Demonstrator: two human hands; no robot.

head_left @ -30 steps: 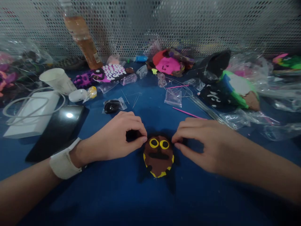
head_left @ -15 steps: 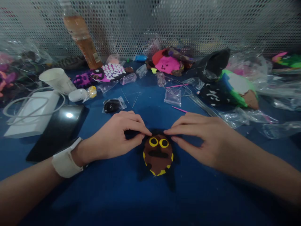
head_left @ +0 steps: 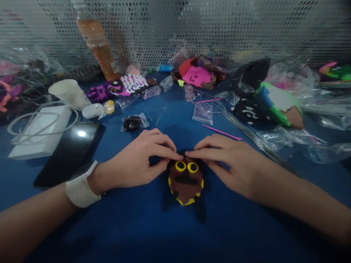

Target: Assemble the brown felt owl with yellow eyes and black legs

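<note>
A small brown clay figure (head_left: 185, 181) with two yellow ring eyes, a black moustache shape and yellow-and-black trim lies on the blue table top (head_left: 153, 226). My left hand (head_left: 137, 160) and my right hand (head_left: 230, 164) meet at the figure's top edge. Forefinger and thumb of each hand are pressed together in a pinch on that edge, just above the eyes. Their fingertips nearly touch each other. A white band wraps my left wrist.
A dark phone (head_left: 71, 151), a white box with a cable (head_left: 38, 129), a paper cup (head_left: 68, 93) and a drink bottle (head_left: 95, 40) stand at the left. Clay figures (head_left: 196, 73), plastic bags (head_left: 203, 113), a pink stick (head_left: 222, 132) and thin wires (head_left: 159, 116) lie behind.
Both hands have moved inward from the figure's sides to its top, and their fingertips now come together above the eyes. The figure stays in place.
</note>
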